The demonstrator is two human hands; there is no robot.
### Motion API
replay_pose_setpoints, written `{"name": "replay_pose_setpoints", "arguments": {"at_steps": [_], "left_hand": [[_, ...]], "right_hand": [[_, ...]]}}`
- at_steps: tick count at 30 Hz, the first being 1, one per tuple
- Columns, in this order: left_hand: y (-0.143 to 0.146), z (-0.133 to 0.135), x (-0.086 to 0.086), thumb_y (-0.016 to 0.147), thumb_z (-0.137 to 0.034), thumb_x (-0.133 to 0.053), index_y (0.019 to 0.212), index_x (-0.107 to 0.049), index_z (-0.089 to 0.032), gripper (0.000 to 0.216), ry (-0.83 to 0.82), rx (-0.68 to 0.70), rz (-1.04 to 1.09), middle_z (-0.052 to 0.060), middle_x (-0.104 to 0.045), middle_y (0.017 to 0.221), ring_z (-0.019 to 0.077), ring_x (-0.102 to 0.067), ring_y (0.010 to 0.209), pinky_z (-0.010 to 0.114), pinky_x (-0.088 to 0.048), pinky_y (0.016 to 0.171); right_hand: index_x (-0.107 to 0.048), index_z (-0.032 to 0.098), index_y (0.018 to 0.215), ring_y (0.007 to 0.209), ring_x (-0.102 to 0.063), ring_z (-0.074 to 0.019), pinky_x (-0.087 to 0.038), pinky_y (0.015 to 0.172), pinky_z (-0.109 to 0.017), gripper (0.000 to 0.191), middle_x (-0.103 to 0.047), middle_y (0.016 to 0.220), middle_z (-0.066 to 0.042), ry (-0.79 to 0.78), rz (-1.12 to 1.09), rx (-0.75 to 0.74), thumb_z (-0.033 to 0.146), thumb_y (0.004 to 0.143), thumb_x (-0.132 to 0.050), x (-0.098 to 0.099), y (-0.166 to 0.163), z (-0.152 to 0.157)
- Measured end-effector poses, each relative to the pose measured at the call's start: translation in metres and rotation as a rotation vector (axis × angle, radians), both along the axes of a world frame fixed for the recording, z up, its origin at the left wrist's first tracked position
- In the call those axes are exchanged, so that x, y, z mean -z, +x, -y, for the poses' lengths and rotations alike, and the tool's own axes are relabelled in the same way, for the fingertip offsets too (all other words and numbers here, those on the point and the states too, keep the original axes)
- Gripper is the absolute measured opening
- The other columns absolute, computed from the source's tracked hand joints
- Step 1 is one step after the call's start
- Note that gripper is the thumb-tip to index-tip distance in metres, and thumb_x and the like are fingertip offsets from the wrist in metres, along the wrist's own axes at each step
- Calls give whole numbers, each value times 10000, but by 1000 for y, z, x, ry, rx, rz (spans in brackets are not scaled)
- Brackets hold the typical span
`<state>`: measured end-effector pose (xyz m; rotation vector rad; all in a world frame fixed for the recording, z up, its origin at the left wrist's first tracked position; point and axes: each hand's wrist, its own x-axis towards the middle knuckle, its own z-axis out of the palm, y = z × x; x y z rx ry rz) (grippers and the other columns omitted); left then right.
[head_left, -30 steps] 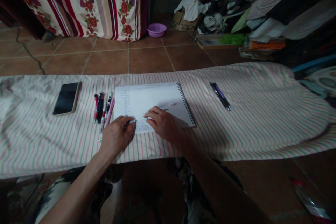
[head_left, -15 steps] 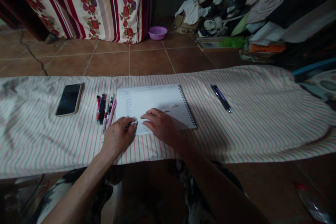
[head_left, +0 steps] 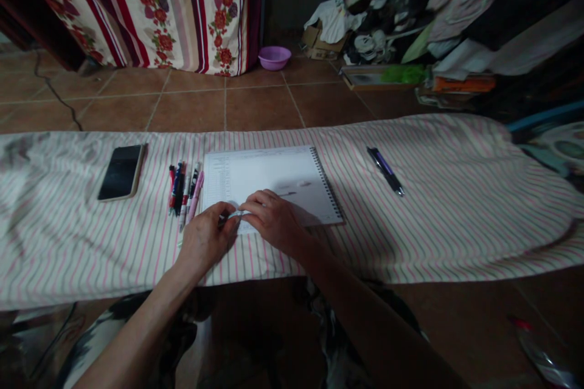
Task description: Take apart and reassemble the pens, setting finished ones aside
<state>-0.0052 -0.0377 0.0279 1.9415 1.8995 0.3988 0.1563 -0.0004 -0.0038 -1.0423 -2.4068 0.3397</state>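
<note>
Over the lower part of a spiral notebook (head_left: pixel 269 167), my left hand (head_left: pixel 207 234) is closed on a slim white and dark pen (head_left: pixel 239 213). My right hand (head_left: pixel 272 219) pinches the pen's right end, so both hands grip it with the fingertips almost meeting. Much of the pen is covered by fingers. On the page beyond my right hand lie a thin dark piece (head_left: pixel 288 194) and a small whitish piece (head_left: pixel 303 183), both too small to name. Several pens (head_left: pixel 186 194) lie side by side just left of the notebook.
A phone (head_left: pixel 121 172) rests at the left on the striped cloth (head_left: pixel 447 194). Dark pens (head_left: pixel 385 171) lie to the right of the notebook. On the tiled floor beyond are a purple basin (head_left: pixel 274 58) and a cardboard box (head_left: pixel 323 42). A bottle (head_left: pixel 542 352) lies at lower right.
My right hand has moved slightly left and closed on the pen's right end; before, its fingers were apart from it. The left hand keeps its hold.
</note>
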Motion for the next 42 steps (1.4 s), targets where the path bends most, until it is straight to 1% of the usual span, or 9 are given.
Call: {"name": "replay_pose_setpoints", "arguments": {"at_steps": [7,11,18,23,28,34,42], "left_hand": [[1,0,3,828,-360,-449,904,-592,-212,220,-21,12,4,14,-665,781,170,-612,678,265,-404,599],[-2,0,8,829,-344,-457,943,-598,-210,225,63,55,14,26,-669,854,174,-619,743,270,-423,648],[-5,0,11,827,-283,-469,961,-610,-206,210,187,139,-12,21,-657,823,168,-615,745,267,-443,649],[-6,-2,13,821,-266,-487,920,-624,-198,183,244,144,-41,35,-652,825,198,-599,811,304,-460,705],[-8,-3,17,820,-258,-491,920,-631,-203,181,276,154,-29,44,-636,846,197,-585,812,311,-469,699],[-11,-6,21,805,-213,-508,882,-645,-198,158,334,179,-75,58,-631,831,225,-537,826,365,-455,746],[-12,-7,27,800,-204,-515,940,-641,-186,189,364,197,-47,63,-626,867,228,-509,835,382,-444,771]], "right_hand": [[-647,177,840,836,-510,-171,-410,730,-286,124,-594,821,-47,9,43,-34,237,853,-539,2,0,-2],[-643,180,868,849,-508,-173,-408,736,-286,114,-594,830,-44,0,54,-30,238,848,-546,3,1,-2],[-646,184,891,856,-503,-177,-409,734,-289,119,-593,835,-44,11,52,-13,241,846,-551,2,2,-2],[-643,181,859,861,-499,-177,-413,737,-289,116,-595,844,-46,16,57,-7,237,850,-541,0,2,-3],[-637,179,833,866,-494,-176,-420,747,-293,120,-596,862,-46,29,57,10,236,854,-534,0,3,-4],[-638,170,841,895,-494,-179,-435,776,-299,100,-602,901,-49,38,37,20,210,843,-547,0,4,-5],[-643,168,849,910,-500,-180,-452,792,-306,111,-604,935,-56,48,6,24,192,846,-535,0,5,-5]]}}
